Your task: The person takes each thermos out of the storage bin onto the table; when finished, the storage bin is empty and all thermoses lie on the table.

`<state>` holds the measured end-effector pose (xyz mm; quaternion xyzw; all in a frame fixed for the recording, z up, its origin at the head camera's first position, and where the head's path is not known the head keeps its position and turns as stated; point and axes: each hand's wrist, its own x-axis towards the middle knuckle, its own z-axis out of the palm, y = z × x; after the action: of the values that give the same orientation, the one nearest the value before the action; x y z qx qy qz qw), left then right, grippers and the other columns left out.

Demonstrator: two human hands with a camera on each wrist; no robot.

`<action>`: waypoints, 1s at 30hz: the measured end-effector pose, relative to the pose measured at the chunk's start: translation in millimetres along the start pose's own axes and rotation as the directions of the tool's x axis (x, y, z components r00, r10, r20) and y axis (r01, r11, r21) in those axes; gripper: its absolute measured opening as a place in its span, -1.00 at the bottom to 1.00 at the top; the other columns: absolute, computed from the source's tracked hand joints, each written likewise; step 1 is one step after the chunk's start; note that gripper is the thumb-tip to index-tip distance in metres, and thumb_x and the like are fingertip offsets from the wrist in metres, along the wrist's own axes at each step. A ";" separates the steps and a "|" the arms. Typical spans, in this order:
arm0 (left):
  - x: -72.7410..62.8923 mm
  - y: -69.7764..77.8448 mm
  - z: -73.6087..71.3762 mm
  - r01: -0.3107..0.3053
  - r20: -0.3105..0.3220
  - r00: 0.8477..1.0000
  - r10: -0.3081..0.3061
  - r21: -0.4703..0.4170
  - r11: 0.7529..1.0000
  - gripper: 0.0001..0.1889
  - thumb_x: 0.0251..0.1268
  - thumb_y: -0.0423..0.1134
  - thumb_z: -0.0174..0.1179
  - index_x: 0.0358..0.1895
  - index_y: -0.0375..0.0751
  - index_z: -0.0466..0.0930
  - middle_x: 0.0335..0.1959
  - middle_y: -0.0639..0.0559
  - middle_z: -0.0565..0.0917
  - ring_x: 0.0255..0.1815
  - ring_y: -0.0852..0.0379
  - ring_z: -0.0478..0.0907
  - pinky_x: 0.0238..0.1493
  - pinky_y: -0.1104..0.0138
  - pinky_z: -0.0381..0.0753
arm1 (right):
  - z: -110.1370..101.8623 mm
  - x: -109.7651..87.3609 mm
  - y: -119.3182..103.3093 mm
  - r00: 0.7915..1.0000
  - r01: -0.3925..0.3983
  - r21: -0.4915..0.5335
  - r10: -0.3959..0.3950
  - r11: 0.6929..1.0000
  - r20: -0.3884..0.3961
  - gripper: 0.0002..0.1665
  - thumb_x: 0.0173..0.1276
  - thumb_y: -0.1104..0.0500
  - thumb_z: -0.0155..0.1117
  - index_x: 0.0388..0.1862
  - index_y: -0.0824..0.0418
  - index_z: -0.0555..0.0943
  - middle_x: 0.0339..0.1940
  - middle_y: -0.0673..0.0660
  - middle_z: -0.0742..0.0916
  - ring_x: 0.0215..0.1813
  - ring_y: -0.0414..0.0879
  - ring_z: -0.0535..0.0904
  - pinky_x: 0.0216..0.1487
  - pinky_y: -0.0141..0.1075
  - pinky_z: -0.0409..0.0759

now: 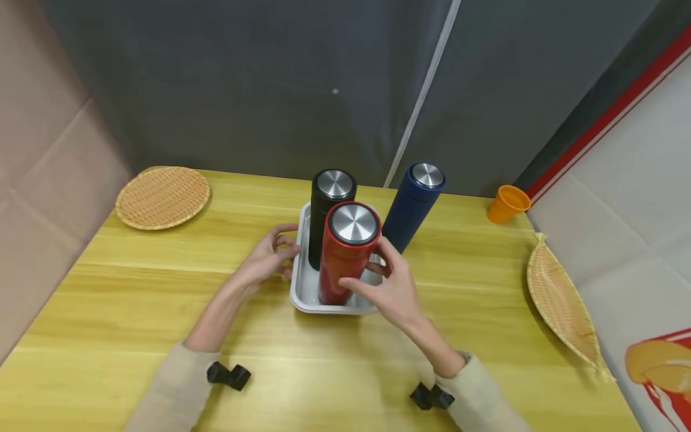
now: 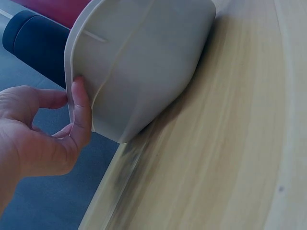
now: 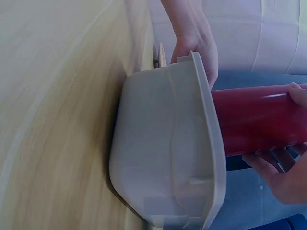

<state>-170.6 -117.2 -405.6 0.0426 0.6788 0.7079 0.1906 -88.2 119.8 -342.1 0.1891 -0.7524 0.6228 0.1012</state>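
Observation:
A red thermos flask (image 1: 341, 267) stands upright in a light grey plastic tub (image 1: 300, 300), its silver lid upward. My right hand (image 1: 396, 289) grips the flask from the right, thumb in front and fingers behind. At the tub's left side my left hand (image 1: 266, 257) pinches the rim, as the left wrist view shows with the tub's outer wall (image 2: 144, 62) beside the fingers. Behind the red flask a black thermos flask (image 1: 318, 219) also stands in the tub. A blue thermos flask (image 1: 408, 210) is upright behind the tub's right side; its base is hidden.
Round woven trays (image 1: 163, 198) lie at the table's back left. An orange cup (image 1: 508, 204) stands at the back right corner. A leaf-shaped woven basket (image 1: 561, 300) is along the right edge. A dark grey panel (image 1: 259, 90) rises behind the wooden table (image 1: 324, 372).

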 end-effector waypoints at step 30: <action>0.4 2.7 -2.6 0.030 0.003 1.000 -0.030 0.001 1.000 -0.40 0.38 -0.40 0.09 0.42 -0.22 0.10 0.01 -0.26 0.40 -0.22 -0.03 0.54 -0.51 0.30 0.66 | -50.0 9.9 -30.1 0.990 0.084 -0.057 -0.090 0.995 -0.108 -0.29 0.04 0.39 0.51 0.21 0.28 0.50 0.02 0.16 0.64 -0.05 0.04 0.58 -0.09 -0.33 0.68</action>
<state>-172.4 -119.5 -403.2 0.0335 0.6795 0.7044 0.2022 -89.0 162.4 -301.0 0.1842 -0.7527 0.6075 0.1745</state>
